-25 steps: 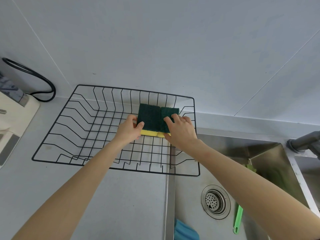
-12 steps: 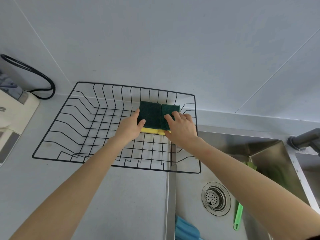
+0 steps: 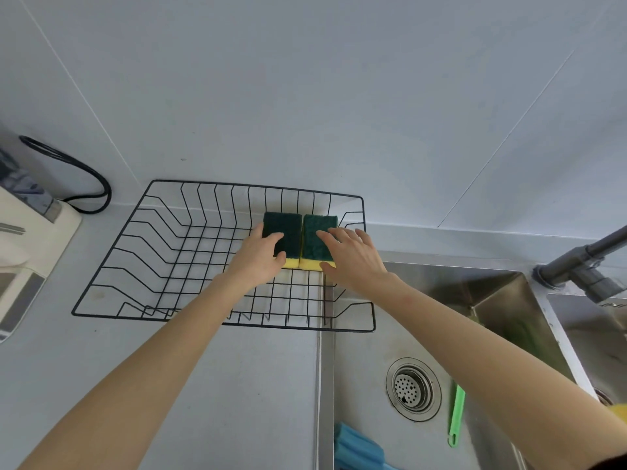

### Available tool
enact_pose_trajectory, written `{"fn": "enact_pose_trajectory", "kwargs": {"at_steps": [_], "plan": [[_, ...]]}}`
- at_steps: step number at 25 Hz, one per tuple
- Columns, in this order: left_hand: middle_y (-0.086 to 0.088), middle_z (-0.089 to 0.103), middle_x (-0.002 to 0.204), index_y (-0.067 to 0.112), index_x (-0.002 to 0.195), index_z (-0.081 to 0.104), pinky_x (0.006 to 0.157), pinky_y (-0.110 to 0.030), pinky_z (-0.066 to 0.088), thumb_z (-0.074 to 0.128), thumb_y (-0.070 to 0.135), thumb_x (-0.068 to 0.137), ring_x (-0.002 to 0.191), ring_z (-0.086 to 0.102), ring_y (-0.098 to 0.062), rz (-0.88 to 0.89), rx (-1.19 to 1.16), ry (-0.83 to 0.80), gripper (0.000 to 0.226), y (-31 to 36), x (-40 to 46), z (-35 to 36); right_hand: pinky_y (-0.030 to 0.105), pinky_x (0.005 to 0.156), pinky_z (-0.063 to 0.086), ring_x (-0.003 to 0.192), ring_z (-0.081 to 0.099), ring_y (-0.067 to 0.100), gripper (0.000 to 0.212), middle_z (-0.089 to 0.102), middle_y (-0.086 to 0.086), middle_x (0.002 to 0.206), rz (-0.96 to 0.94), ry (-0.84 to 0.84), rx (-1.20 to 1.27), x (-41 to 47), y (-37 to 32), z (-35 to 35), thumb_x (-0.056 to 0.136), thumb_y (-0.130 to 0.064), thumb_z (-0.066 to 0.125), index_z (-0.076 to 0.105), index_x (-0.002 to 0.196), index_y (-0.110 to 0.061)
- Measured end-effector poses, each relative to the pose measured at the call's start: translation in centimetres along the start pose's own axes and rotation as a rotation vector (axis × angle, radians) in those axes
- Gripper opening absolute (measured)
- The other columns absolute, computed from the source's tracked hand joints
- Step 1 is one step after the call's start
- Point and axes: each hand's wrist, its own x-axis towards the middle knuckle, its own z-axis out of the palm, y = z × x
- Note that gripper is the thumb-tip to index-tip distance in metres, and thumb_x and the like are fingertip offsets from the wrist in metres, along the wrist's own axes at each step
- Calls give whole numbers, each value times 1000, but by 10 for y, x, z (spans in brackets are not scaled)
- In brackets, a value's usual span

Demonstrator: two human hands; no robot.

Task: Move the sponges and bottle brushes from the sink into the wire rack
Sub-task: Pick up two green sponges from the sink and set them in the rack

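Under both hands: 2 sponges [image 3: 284, 237] flat, side by side, in rack [image 3: 142, 252] | left hand [image 3: 261, 256] and right hand [image 3: 353, 257] loosely spread, likely nudging them square | right of right arm: sink [image 3: 366, 368] holds green brush [image 3: 456, 415], blue sponge [image 3: 356, 447]

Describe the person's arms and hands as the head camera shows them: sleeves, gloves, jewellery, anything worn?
Both forearms are bare along all that the frame shows; no sleeve reaches into view. The left hand and the right hand wear no gloves, and no ring, watch or bracelet is visible. No markings show. The nails look short and unpainted.
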Motion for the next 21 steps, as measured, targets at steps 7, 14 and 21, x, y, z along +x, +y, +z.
{"fn": "enact_pose_trajectory", "kwargs": {"at_steps": [7, 14, 21], "plan": [[-14, 26, 153, 12, 142, 31, 112, -40, 29, 39, 21, 94, 140, 28, -27, 50, 93, -22, 49, 34, -35, -27, 37, 118, 15, 142, 28, 23, 59, 33, 6, 152, 59, 51, 75, -44, 11, -22, 92, -27, 47, 25, 146, -20], [-7, 39, 146, 15, 141, 32, 103, -39, 40, 40, 26, 93, 131, 41, -25, 160, 158, 28, 50, 82, -73, -37, 37, 118, 16, 142, 28, 23, 58, 34, 5, 152, 91, 129, 81, -102, 31, -45, 93, -31, 46, 26, 146, -20], [-4, 31, 152, 19, 141, 31, 107, -38, 34, 40, 30, 93, 137, 34, -23, 238, 235, 67, 51, 140, -108, -15, 37, 117, 17, 142, 28, 23, 58, 34, 6, 152, 135, 158, 113, -155, 64, -50, 93, -33, 46, 27, 146, -18]]}}
